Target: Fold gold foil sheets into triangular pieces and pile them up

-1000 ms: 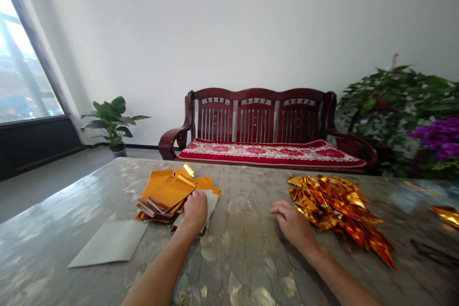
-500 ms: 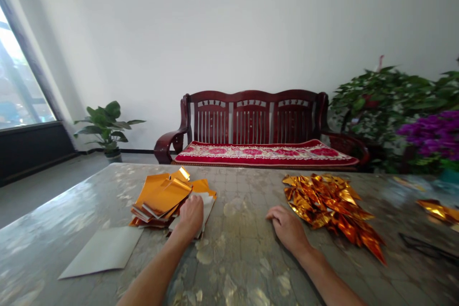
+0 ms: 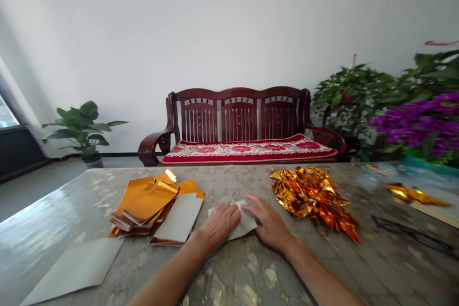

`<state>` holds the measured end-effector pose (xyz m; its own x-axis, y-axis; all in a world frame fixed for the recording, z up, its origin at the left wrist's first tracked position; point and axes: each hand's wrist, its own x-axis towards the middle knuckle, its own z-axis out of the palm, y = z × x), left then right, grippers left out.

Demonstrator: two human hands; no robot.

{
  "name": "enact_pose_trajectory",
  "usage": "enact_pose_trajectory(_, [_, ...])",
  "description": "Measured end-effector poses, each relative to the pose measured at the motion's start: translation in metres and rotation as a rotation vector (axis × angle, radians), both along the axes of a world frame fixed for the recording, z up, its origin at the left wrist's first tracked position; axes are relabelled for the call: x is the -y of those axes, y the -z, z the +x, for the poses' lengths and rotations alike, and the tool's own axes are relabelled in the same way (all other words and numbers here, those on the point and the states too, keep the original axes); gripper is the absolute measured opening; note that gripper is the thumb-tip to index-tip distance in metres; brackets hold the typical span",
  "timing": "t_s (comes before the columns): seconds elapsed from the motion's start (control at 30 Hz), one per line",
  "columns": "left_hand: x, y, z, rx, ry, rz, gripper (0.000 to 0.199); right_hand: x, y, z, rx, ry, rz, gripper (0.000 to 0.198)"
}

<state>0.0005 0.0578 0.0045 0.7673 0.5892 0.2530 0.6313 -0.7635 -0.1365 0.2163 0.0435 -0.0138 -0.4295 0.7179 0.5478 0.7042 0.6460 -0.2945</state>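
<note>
A sheet of foil paper [image 3: 244,229], its pale side up, lies on the table in front of me between my hands. My left hand [image 3: 221,224] is closed on its left part, fingers bent over the paper and hiding much of it. Over the right edge of the sheet is my right hand [image 3: 268,224], its fingers stretched and apart, the fingertips at the paper. To the left stands a loose stack of orange-gold foil sheets [image 3: 147,199], with a pale-side-up sheet [image 3: 182,217] on its right part. Folded shiny gold foil pieces [image 3: 310,191] lie heaped to the right.
A larger pale sheet [image 3: 77,265] lies at the front left of the table [image 3: 229,282]. Black-framed glasses [image 3: 412,234] and another gold foil piece [image 3: 416,195] are at the right. Behind the table are a wooden bench [image 3: 238,119] and potted plants [image 3: 84,124].
My left hand has moved right from the stack, and a pale sheet is now under it. The right hand has come in to that sheet with fingers spread. The view has turned slightly right.
</note>
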Motion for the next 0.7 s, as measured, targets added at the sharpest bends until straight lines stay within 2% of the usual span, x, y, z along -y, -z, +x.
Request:
enact_pose_trajectory(0.07, [0.0, -0.002, 0.005, -0.001, 0.022, -0.019, 0.013, -0.001, 0.001, 0.0, 0.021, -0.008, 0.035, 0.031])
enact_pose_trajectory(0.13, [0.004, -0.007, 0.01, 0.029, -0.003, -0.051, 0.013, -0.002, 0.002, 0.001, 0.025, 0.025, 0.088, 0.027])
enact_pose_trajectory(0.2, [0.011, -0.014, 0.014, 0.144, -0.107, -0.074, 0.015, -0.003, 0.001, 0.002, 0.055, 0.1, 0.143, 0.025])
enact_pose_trajectory(0.33, [0.026, -0.021, 0.022, 0.33, -0.176, -0.064, 0.026, 0.0, -0.006, -0.003, 0.212, 0.243, 0.252, 0.016])
enact_pose_trajectory(0.4, [0.029, -0.018, 0.025, 0.358, -0.182, -0.057, 0.027, 0.002, -0.009, -0.008, 0.281, 0.267, 0.293, 0.013])
enact_pose_trajectory(0.47, [0.027, -0.011, 0.026, 0.383, -0.198, -0.08, 0.016, 0.004, -0.009, -0.012, 0.317, 0.263, 0.304, 0.012])
enact_pose_trajectory(0.7, [0.009, 0.008, 0.009, 0.655, -0.203, -0.28, 0.022, 0.004, -0.008, -0.005, 0.231, 0.268, 0.203, 0.015])
